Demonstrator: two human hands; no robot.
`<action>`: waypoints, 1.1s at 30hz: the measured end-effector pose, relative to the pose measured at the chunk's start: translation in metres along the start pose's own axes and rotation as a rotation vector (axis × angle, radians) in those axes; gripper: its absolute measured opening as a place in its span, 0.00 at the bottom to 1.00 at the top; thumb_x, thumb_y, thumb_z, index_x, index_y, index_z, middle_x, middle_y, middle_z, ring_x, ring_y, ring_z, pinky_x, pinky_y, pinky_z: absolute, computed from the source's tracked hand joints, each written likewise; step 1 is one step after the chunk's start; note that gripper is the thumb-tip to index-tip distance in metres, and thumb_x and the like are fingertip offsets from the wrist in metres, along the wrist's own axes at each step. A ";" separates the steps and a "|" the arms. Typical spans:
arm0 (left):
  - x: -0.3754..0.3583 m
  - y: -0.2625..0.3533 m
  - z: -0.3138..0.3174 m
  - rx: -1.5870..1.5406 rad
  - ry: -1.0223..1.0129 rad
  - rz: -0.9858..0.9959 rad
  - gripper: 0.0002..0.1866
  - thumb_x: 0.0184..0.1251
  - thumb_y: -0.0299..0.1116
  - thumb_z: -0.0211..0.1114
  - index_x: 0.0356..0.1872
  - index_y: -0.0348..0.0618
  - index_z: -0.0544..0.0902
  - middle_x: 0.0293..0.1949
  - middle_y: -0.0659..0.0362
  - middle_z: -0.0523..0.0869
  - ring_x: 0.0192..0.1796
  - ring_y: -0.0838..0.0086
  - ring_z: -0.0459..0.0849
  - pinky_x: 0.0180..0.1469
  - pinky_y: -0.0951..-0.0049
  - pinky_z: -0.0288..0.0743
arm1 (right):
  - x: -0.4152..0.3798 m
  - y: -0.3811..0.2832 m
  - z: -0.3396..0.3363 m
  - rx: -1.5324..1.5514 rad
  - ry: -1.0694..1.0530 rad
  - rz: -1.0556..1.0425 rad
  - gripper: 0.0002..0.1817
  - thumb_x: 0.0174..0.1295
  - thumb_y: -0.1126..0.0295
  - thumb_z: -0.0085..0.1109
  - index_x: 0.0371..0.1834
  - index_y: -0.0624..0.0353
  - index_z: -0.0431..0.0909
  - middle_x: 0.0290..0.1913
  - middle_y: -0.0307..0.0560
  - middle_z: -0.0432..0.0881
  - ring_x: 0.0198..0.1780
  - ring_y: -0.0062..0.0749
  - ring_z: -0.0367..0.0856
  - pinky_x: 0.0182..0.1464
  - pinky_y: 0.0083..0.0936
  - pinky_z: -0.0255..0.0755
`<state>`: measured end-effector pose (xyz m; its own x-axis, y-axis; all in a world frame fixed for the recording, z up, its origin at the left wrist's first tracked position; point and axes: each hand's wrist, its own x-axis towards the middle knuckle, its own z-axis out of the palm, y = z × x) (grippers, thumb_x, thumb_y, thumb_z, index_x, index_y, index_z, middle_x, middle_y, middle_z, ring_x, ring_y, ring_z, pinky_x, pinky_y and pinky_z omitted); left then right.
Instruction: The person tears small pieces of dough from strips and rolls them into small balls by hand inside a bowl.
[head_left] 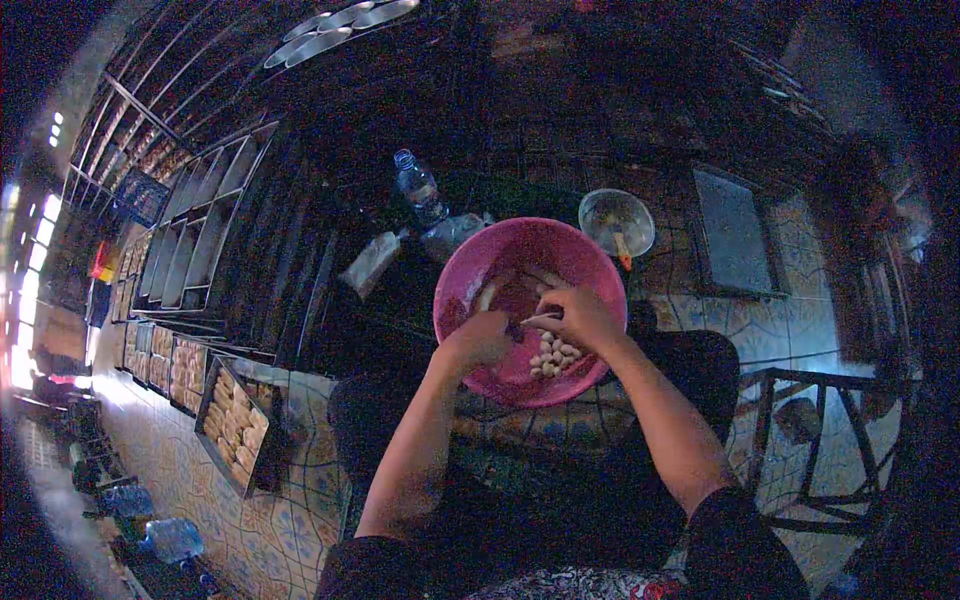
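Observation:
A round pink basin [530, 235] stands in front of me, with both hands inside it. Small pale round pieces [552, 355] lie in a heap at its lower right. Longer pale pieces [487, 297] rest toward the back of the basin. My right hand [580, 318] has its fingers closed on a pale piece [541, 322] near the middle. Close beside it on the left is my left hand [480, 342], its fingers bent down into the basin; shadow and blur hide its fingertips.
Behind the basin are a metal bowl [617, 222] with an orange-handled tool, a plastic bottle [420, 188] and a clear bag [371, 264]. Trays of bread-like pieces [235, 422] sit on the floor at left, near metal racks [190, 250]. A black metal frame [815, 440] stands at right.

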<state>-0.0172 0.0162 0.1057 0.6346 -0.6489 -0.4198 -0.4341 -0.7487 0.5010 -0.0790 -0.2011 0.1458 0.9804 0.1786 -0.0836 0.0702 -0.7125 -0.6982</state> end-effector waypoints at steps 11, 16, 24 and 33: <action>-0.006 0.012 -0.011 0.274 -0.040 -0.084 0.13 0.60 0.35 0.62 0.33 0.37 0.90 0.41 0.41 0.90 0.48 0.47 0.90 0.51 0.50 0.84 | 0.012 0.025 0.035 -0.240 0.115 -0.303 0.09 0.58 0.62 0.65 0.35 0.52 0.89 0.70 0.57 0.76 0.74 0.55 0.67 0.75 0.48 0.61; -0.001 0.000 0.013 0.380 0.183 -0.073 0.13 0.61 0.34 0.61 0.34 0.36 0.90 0.38 0.42 0.90 0.46 0.46 0.90 0.49 0.49 0.86 | 0.001 0.016 0.026 -0.175 0.128 -0.176 0.12 0.57 0.63 0.66 0.41 0.53 0.90 0.67 0.57 0.79 0.71 0.52 0.71 0.72 0.46 0.65; -0.008 0.028 0.000 -0.184 0.442 -0.225 0.18 0.71 0.37 0.58 0.56 0.41 0.84 0.50 0.44 0.89 0.55 0.45 0.87 0.58 0.47 0.79 | 0.001 0.023 0.006 0.033 0.227 0.117 0.18 0.62 0.63 0.68 0.53 0.58 0.85 0.48 0.55 0.89 0.48 0.47 0.88 0.56 0.40 0.79; 0.003 0.031 0.003 -0.397 0.574 0.038 0.22 0.74 0.34 0.60 0.67 0.48 0.78 0.55 0.45 0.88 0.60 0.49 0.84 0.63 0.56 0.76 | 0.003 0.019 0.003 0.206 0.228 0.068 0.11 0.62 0.70 0.72 0.45 0.60 0.84 0.40 0.45 0.89 0.46 0.32 0.89 0.48 0.32 0.81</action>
<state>-0.0305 -0.0088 0.1179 0.9085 -0.4177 0.0152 -0.2660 -0.5497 0.7919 -0.0750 -0.2117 0.1305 0.9992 -0.0382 0.0109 -0.0124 -0.5613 -0.8275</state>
